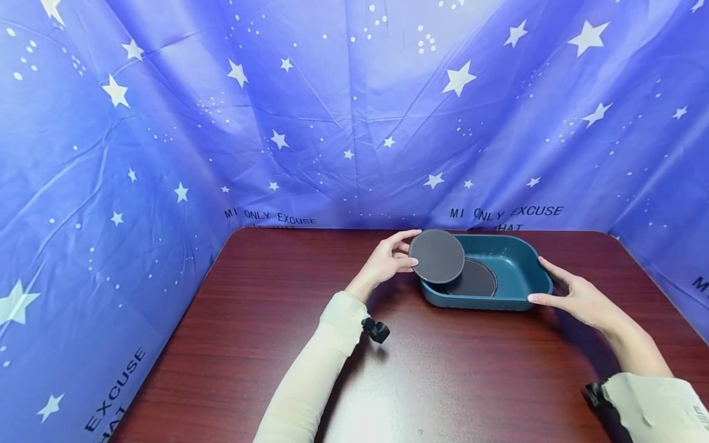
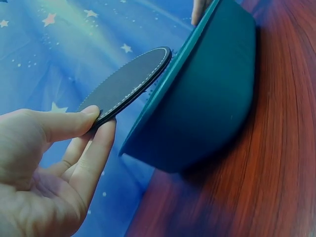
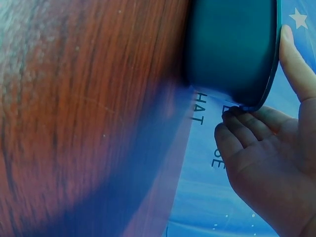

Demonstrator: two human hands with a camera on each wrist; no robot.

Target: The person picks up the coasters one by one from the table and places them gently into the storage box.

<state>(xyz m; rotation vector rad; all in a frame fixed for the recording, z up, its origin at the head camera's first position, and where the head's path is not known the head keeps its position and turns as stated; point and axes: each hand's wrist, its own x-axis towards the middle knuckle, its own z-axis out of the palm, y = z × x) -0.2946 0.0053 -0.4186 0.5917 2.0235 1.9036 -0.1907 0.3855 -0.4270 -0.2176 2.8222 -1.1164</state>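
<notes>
My left hand point(image 1: 386, 259) pinches a round dark grey coaster point(image 1: 436, 256) by its left edge, thumb on one face and fingers on the other. Light stitching runs round the coaster's border, plain in the left wrist view. It is tilted over the left end of a teal plastic bin point(image 1: 482, 303) and hides part of that rim. Inside the bin lies another dark round coaster point(image 1: 480, 280), partly covered by the held one. At the bin's right end, my right hand point(image 1: 584, 299) holds the rim, thumb at the near corner and fingers round the far side.
The bin stands on a reddish-brown wooden table point(image 1: 443, 363), near its back edge. A blue curtain point(image 1: 343, 111) with white stars and printed words hangs behind and along the sides. Each wrist has a small black device point(image 1: 376, 330) at the sleeve.
</notes>
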